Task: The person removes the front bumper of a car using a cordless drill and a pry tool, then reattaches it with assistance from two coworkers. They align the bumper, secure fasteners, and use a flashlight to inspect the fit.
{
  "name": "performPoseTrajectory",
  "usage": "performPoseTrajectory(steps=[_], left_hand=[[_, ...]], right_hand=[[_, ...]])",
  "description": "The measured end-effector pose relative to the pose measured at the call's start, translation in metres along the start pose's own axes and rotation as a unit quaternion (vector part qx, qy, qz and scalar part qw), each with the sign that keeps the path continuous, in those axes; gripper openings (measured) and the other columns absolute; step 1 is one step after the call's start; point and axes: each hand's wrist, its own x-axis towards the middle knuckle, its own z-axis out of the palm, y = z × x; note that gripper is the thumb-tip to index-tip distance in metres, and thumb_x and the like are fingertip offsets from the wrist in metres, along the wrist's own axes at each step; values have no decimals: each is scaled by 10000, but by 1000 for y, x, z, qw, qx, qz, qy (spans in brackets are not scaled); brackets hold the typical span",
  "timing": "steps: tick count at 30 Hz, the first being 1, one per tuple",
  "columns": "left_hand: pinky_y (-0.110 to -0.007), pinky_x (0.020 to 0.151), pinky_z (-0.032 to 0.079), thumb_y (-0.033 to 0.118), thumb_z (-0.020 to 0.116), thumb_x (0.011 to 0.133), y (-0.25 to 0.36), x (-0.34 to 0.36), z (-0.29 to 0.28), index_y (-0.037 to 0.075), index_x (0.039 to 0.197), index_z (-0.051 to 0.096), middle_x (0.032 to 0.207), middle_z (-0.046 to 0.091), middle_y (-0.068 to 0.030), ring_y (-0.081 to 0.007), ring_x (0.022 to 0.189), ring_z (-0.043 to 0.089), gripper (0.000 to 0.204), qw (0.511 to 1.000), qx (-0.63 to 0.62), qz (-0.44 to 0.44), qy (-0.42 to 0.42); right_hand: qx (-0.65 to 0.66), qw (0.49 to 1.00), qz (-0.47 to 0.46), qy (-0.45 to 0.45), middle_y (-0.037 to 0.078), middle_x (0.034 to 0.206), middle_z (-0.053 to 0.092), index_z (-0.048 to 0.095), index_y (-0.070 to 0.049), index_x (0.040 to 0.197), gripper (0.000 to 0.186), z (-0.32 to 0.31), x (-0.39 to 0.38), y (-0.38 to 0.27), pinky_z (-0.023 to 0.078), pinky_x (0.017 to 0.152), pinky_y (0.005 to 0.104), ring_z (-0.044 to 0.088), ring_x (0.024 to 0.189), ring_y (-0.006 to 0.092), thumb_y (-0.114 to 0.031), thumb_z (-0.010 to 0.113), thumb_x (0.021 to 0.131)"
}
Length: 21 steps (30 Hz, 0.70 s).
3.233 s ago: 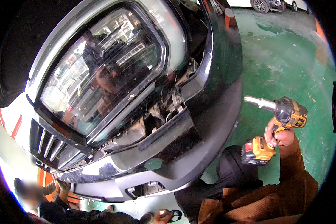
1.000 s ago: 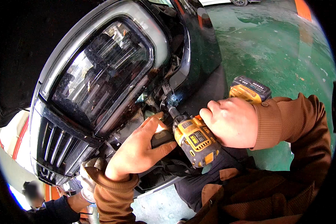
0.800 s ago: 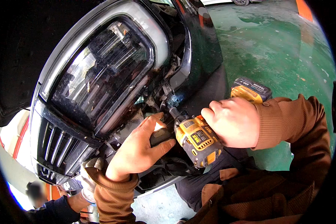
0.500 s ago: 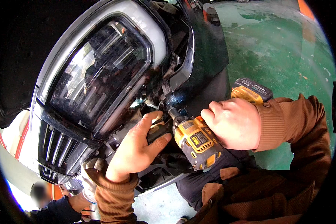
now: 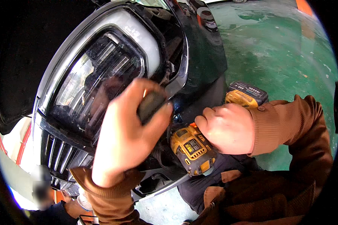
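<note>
My right hand is closed round the handle of a yellow and black cordless impact wrench. Its battery pack sticks out above the wrist, and its nose points at the car front but is hidden behind my left hand. My left hand, blurred by motion, is raised in front of the headlight. Between its thumb and fingers it grips a small dark rounded object, whose kind I cannot make out. The gap under the headlight is mostly covered by that hand.
The grille lies left of my left arm, the dark fender to the right of the headlight. Another person's dark sleeve and a gloved hand show at lower left. Green floor stretches to the right.
My left hand has lifted up from the gap beside the wrench's nose, still holding the dark object. The wrench has shifted slightly left and down. The other person's gloved hand has moved lower.
</note>
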Motion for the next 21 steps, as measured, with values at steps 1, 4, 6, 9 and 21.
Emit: performPoseTrajectory(steps=[1,4,6,9,21], left_hand=[[-241,618,491,58,697,895,3,18,-3,34,1117,670,837,665,-26,-81,687,605,225,996,42,73,-13],[-268,620,500,102,702,869,6,91,12,25,1075,689,767,679,-28,-97,678,615,220,986,60,158,14],[-304,717,540,174,719,847,7,135,20,5,1014,720,834,719,-55,-142,722,646,238,984,115,137,3],[-326,805,567,169,755,846,2,176,42,-29,1166,704,1005,744,-100,-178,848,689,380,994,-83,58,-50],[-380,944,543,244,739,797,-31,192,74,23,1210,692,1055,742,-224,-329,1023,720,471,986,102,118,-52]], right_hand=[[-3,1000,11,-18,141,750,650,643,12,858,175,-1,-1,-1,565,532,387,702,649,276,-132,668,762],[-8,998,30,-57,149,813,647,652,18,918,263,-2,0,-4,580,615,394,702,715,310,-115,713,699],[-5,998,27,-56,147,816,650,659,13,922,266,-4,0,-5,579,616,397,704,720,315,-121,719,700],[33,999,-7,-28,149,826,653,651,-4,917,260,-6,3,-3,580,622,399,706,729,320,-122,727,698],[-14,994,50,-97,148,836,614,586,-20,955,306,-11,6,-15,565,607,403,699,701,300,-126,729,705]])
